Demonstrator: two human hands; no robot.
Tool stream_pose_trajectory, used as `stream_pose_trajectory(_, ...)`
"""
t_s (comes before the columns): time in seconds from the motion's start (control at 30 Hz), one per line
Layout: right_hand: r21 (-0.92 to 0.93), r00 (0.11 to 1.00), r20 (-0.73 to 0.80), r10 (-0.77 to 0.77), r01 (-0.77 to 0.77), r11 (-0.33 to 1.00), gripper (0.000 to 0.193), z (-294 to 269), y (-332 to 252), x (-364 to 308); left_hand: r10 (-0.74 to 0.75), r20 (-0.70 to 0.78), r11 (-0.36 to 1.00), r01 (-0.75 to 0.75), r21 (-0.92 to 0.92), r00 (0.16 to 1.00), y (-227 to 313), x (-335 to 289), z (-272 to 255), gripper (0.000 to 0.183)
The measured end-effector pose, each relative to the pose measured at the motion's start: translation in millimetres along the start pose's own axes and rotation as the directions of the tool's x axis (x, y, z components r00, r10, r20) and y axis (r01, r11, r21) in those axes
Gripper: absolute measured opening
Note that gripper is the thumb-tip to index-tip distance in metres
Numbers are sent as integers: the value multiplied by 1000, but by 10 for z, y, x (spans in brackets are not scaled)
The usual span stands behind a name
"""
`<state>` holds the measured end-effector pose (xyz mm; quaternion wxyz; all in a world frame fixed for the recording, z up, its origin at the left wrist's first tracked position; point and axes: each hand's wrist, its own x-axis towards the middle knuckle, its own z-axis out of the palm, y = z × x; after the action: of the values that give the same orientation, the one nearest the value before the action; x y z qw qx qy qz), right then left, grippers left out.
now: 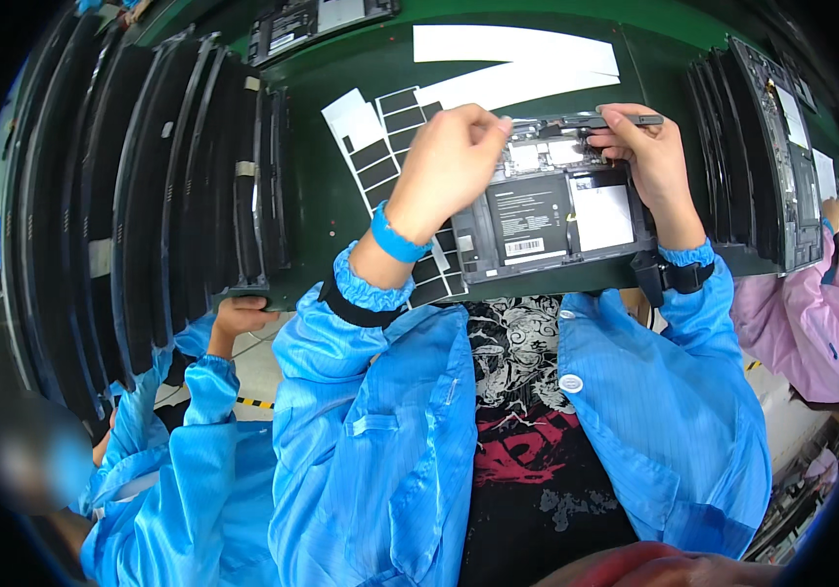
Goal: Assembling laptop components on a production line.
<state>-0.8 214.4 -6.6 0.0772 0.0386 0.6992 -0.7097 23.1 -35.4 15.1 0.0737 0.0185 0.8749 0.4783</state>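
An opened laptop or tablet housing (478,230) lies on the green table in front of me, its black battery (527,223) and a white panel (603,215) showing. My left hand (449,161) is over its far left corner, thumb and fingertips pinched; anything between them is too small to make out. At the far right edge, my right hand (652,152) grips a slim dark stick-like tool (648,120), held nearly level over the circuit board (547,154). Sheets of black rectangular stickers (376,164) lie left of the housing, partly under my left forearm.
Dark panels (146,186) stand in a long row at left. More opened housings (781,157) stand at right. White paper strips (507,44) lie behind. Another housing (317,24) is at the far edge. Co-workers in blue (204,421) and pink (801,333) sleeves are close on either side.
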Motion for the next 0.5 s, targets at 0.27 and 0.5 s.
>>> stream_pose_trajectory(0.27, 106, 998, 41, -40, 35, 994, 25, -90, 160, 35, -113, 173, 985, 134, -113, 978, 23, 256, 395, 33)
stream_pose_trajectory(0.5, 121, 996, 60, -64, 57, 991, 22, -137, 180, 41, -117, 201, 980, 146, -135, 973, 85, 342, 418, 31)
